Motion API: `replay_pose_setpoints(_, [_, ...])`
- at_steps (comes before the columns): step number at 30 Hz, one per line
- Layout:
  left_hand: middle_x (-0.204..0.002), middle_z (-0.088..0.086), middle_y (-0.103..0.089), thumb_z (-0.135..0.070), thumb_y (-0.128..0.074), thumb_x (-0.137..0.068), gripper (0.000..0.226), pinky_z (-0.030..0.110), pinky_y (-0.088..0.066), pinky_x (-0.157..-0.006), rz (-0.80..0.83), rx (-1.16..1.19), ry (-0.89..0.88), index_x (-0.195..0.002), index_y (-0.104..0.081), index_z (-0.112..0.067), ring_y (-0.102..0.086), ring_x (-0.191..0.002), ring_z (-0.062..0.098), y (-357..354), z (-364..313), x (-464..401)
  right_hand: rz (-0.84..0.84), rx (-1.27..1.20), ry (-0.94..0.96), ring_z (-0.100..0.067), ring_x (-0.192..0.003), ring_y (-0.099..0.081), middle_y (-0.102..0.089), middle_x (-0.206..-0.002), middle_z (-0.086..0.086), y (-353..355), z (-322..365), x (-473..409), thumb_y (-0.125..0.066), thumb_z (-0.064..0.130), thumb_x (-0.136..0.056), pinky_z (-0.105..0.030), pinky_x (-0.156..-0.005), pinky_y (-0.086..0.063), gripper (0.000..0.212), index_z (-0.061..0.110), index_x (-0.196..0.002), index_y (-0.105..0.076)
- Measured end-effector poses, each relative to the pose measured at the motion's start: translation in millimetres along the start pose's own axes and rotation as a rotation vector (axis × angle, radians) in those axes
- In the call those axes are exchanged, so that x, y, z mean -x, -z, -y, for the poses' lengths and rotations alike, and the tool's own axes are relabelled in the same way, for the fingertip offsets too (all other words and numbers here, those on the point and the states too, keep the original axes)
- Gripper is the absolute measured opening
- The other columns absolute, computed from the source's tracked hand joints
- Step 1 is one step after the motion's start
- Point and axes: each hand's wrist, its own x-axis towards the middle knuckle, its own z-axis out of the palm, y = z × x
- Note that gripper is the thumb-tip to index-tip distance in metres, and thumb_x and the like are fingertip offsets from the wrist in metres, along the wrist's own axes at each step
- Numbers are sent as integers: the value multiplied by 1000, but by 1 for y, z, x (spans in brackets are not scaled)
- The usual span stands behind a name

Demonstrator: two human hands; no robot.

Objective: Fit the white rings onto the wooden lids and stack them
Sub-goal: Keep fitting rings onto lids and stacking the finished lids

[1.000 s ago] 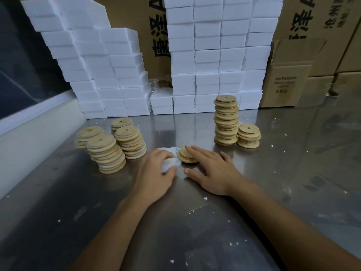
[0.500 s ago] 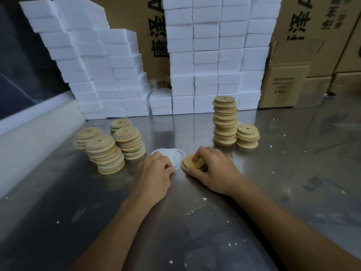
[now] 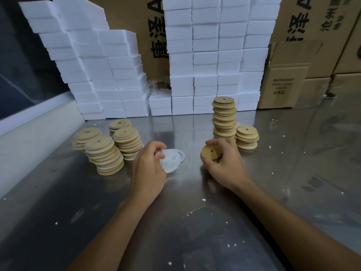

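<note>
a wall of white foam blocks [image 3: 211, 55] stands at the back of the shiny metal table [image 3: 195, 222], with brown cardboard boxes [image 3: 289, 83] printed in black behind and to the right of it; small white crumbs lie scattered over the table. on the left stand four leaning stacks of round wooden lids [image 3: 105, 153], each lid with a small hole through the middle and pale edges showing between the layers. on the right a tall stack of plain wooden lids [image 3: 224, 118] rises just beside a short stack [image 3: 247, 136]. the right hand [image 3: 224, 163] grips one round wooden lid [image 3: 211, 152] tilted on edge, close in front of the tall stack. the left hand [image 3: 150, 169] pinches a thin white ring [image 3: 163, 153] above the small pile of white rings [image 3: 172, 160] lying flat on the table between the two hands.
</note>
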Motion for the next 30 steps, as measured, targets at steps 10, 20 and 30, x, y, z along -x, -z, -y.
replay_pose_setpoints(10, [-77,0,-74,10,-65,-82,34,23,-53,-67,192,627,438,-78,-73,-22,-67,-75,13,2,-21,-2,25,-253,96,-3,-94,-60,-67,-96,5,1,0,1,-46,-15,-84,-20,-85,-46,36,6,-81,-75])
replay_pose_setpoints(20, [-73,12,-73,-6,-77,-80,5,30,-55,-59,302,704,586,-81,-72,-6,-65,-61,19,-7,-20,5,267,-382,60,-13,-70,-57,-69,-76,-15,1,12,9,-46,23,-86,-31,-68,-45,37,-1,-72,-70])
replay_pose_setpoints(30, [-68,4,-71,-19,-77,-82,15,32,-59,-57,326,544,600,-75,-69,-9,-70,-62,21,-15,-19,8,200,-264,139,-15,-83,-68,-74,-84,3,-5,14,14,-60,20,-99,-39,-78,-55,21,11,-91,-77])
